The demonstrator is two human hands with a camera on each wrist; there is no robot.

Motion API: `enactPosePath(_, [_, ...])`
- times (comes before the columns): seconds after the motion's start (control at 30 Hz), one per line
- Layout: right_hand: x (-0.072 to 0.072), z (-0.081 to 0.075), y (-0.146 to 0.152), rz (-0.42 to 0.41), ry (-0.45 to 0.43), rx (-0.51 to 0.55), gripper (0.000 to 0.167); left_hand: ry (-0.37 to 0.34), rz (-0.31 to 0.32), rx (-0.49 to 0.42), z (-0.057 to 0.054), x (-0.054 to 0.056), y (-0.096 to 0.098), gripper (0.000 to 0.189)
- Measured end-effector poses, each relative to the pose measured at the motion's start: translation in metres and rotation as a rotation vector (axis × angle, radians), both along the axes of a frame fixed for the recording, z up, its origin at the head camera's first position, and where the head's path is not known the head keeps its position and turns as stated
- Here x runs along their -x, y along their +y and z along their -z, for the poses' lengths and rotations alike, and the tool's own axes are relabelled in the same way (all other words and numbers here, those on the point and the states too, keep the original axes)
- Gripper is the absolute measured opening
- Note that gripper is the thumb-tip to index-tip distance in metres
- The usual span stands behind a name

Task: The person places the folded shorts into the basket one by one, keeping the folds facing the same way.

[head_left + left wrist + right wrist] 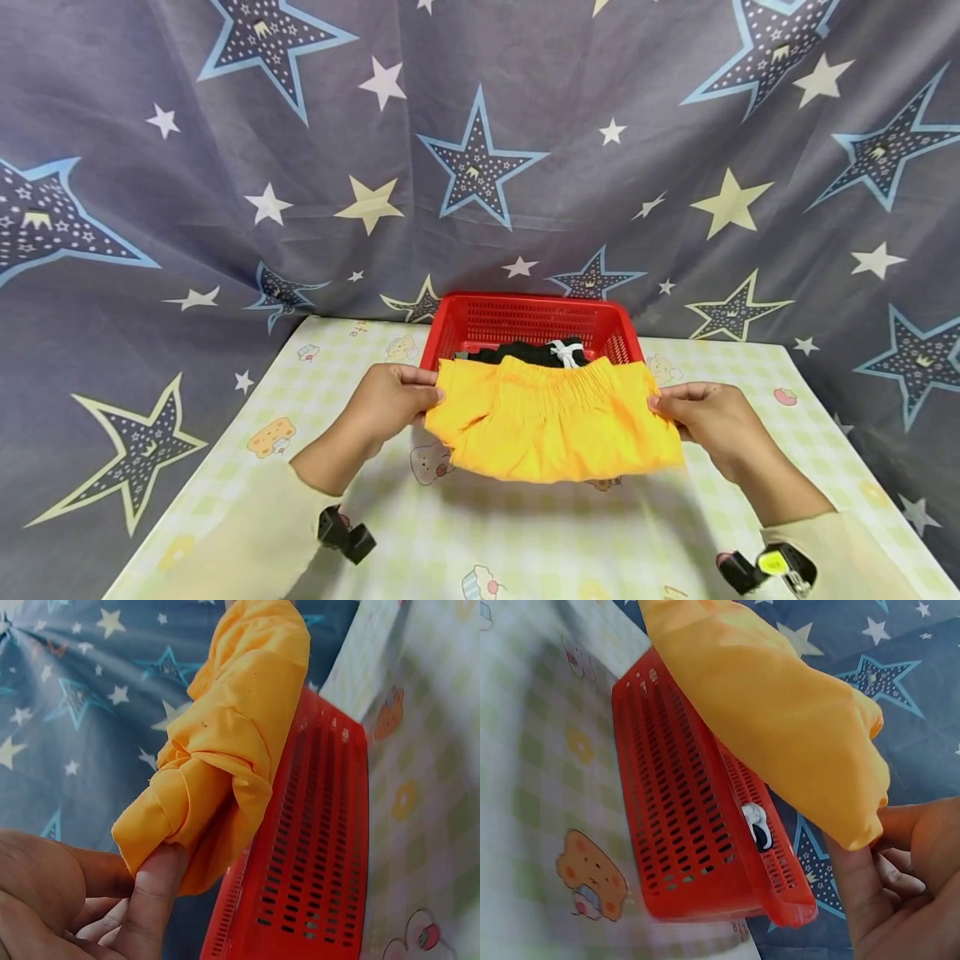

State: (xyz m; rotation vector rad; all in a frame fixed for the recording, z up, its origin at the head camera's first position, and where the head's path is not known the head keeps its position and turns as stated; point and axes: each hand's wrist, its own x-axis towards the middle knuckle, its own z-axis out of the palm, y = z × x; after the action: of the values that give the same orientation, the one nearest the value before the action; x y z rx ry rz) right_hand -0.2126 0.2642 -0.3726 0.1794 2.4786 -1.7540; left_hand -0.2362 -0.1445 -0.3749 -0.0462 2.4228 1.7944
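Observation:
A yellow garment (555,421) with a gathered, elastic-looking band is stretched between both hands, above the table and in front of the basket. It looks folded over; whether it is shorts or a skirt I cannot tell. My left hand (393,400) pinches its left end between thumb and fingers, as the left wrist view also shows. At the opposite end, my right hand (708,417) pinches the cloth the same way. Behind it stands a red perforated plastic basket (525,307), its front mostly hidden by the garment. Black cloth (513,352) with a white tie (564,353) lies inside.
A green-and-white checked tablecloth (420,550) with cartoon food prints covers the table. Directly behind the table hangs a grey curtain (465,258) patterned with stars. Black devices are strapped on the left wrist (345,533) and right wrist (768,569).

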Motion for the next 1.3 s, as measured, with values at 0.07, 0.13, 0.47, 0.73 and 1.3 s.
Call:
enactPosePath(0.07, [0.009, 0.000, -0.002, 0.005, 0.003, 0.011, 0.034, -0.002, -0.009, 0.012, 0.001, 0.010, 0.001, 0.019])
enactPosePath(0.13, [0.017, 0.000, -0.003, 0.012, 0.002, 0.018, 0.033, -0.006, -0.009, 0.014, 0.002, 0.019, 0.002, 0.019])
enactPosePath(0.47, [0.054, 0.002, -0.011, 0.071, -0.019, 0.042, 0.039, -0.035, -0.044, 0.045, 0.002, 0.065, 0.004, 0.025])
enactPosePath(0.73, [0.080, 0.007, -0.018, 0.151, -0.020, -0.030, 0.036, -0.050, -0.054, 0.079, 0.002, 0.093, 0.006, 0.025])
enactPosePath(1.3, [0.106, 0.016, -0.029, 0.254, -0.008, -0.141, 0.029, -0.035, -0.146, 0.211, 0.004, 0.120, 0.018, 0.021])
